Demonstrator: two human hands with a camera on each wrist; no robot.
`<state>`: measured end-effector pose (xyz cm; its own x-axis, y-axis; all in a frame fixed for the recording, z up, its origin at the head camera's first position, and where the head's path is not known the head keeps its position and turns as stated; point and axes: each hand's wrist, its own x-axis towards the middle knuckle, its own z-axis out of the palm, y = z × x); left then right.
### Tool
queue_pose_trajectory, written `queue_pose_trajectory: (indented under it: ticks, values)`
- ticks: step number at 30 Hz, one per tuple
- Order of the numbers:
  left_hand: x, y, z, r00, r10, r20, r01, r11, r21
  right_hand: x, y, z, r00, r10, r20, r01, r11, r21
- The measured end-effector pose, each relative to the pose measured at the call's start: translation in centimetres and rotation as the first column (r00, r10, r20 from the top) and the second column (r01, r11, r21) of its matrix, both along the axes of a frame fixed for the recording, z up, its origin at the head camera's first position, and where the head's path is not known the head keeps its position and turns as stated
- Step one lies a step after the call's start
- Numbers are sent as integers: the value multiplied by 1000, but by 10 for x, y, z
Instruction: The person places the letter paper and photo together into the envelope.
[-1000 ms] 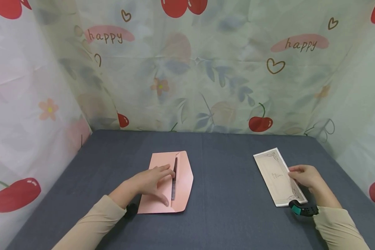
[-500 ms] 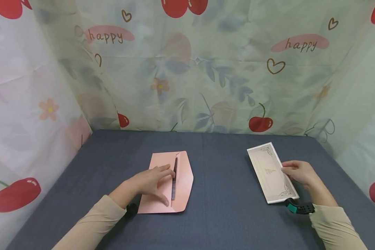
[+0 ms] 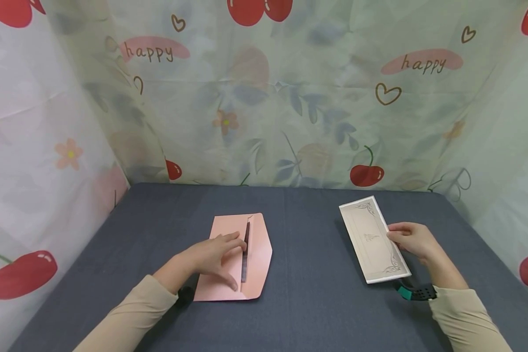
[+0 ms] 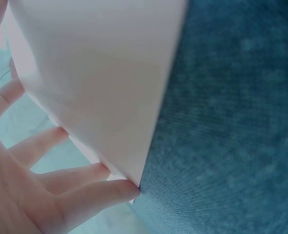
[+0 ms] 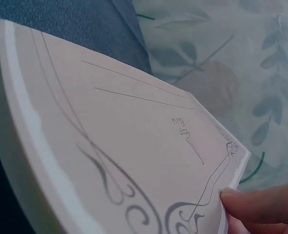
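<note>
A pink envelope (image 3: 258, 259) lies on the dark table with its pointed flap toward the right. My left hand (image 3: 215, 256) rests on it, fingers spread and fairly straight, with fingertips at the mouth, where a narrow dark gap shows. In the left wrist view, several fingertips touch the edge of the pale envelope paper (image 4: 105, 83). At the right, my right hand (image 3: 415, 242) pinches the long right edge of a cream card (image 3: 369, 239) with grey scroll corners. The card is tilted over the table; its white border and printed lines show in the right wrist view.
The dark cloth-covered table (image 3: 303, 254) runs back to a patterned curtain (image 3: 281, 122) with cherries and leaves. More curtain closes in both sides. A dark wristband with a teal part (image 3: 415, 292) sits at the right wrist, below the card.
My right hand has carried the card a little to the left and away from me, toward the envelope. My left hand and the envelope have stayed in place.
</note>
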<state>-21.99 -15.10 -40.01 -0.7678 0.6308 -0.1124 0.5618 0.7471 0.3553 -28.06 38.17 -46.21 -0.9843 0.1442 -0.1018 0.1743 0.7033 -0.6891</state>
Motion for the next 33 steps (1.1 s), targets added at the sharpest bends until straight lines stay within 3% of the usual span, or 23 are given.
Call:
queue_pose_trajectory:
  ticks: [26, 30, 33]
  values:
    - [0, 1, -1, 1000, 16, 6, -16, 1000, -16, -13, -27, -7, 999, 36, -32, -38, 998, -52]
    - [0, 0, -1, 1000, 18, 8, -18, 1000, -19, -12, -37, 3, 998, 49, -26, -51, 996, -75]
    - [-1, 1, -1, 1000, 21, 13, -21, 999, -26, -3, -52, 20, 999, 47, -11, -48, 994, -98]
